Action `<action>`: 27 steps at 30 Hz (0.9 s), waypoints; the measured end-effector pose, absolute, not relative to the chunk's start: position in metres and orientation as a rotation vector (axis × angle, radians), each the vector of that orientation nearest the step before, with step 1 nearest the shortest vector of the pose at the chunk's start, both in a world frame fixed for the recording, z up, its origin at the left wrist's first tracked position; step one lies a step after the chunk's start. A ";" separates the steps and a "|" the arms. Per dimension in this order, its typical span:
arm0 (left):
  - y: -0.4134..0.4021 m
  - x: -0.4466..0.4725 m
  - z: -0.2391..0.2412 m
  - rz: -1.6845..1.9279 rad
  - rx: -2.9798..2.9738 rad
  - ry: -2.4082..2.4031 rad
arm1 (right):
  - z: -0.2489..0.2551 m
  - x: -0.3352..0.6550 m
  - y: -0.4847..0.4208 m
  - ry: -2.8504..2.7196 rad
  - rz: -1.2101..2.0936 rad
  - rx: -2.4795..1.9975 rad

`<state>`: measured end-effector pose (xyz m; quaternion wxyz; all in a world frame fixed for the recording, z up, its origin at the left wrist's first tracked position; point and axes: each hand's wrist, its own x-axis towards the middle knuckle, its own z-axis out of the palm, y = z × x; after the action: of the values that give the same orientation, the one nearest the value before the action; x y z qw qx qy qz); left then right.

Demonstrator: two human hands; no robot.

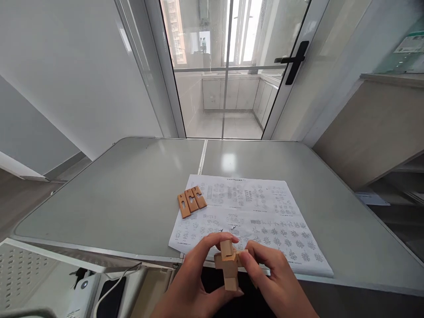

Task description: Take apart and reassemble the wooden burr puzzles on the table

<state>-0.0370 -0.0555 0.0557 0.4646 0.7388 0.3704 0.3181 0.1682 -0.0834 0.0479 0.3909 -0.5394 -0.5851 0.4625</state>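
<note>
Just past the table's near edge, a light wooden interlocking puzzle (229, 268) of crossed blocks is held between both hands. My left hand (198, 274) grips it from the left, with the index finger at its top and the thumb under its bottom. My right hand (268, 271) pinches a short block sticking out on the puzzle's right side. Ahead of the hands, a printed sheet (261, 212) with rows of small diagrams lies on the table. On its left edge rest several flat wooden pieces (191, 201) with slots and numbers, side by side.
The grey table (132, 185) has a seam down its middle. An open drawer or bin (29, 274) at lower left holds a white device (84, 293), a dark phone-like object (111, 296) and cables. Beyond the table stands a glass door (228, 70) with a black handle (294, 62).
</note>
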 end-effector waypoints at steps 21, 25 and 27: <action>-0.016 -0.094 0.004 1.065 1.877 1.855 | 0.018 0.189 -0.056 -0.941 1.478 -1.312; -0.005 -0.115 -0.007 0.949 1.924 2.018 | 0.015 0.186 -0.053 -0.936 1.502 -1.358; 0.000 -0.120 -0.010 0.878 1.924 2.060 | 0.017 0.183 -0.052 -0.955 1.516 -1.351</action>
<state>-0.1195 0.0003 -0.0100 0.0945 0.6488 0.6946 0.2962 0.1831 -0.0523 0.0173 0.4338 -0.5426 -0.3836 0.6085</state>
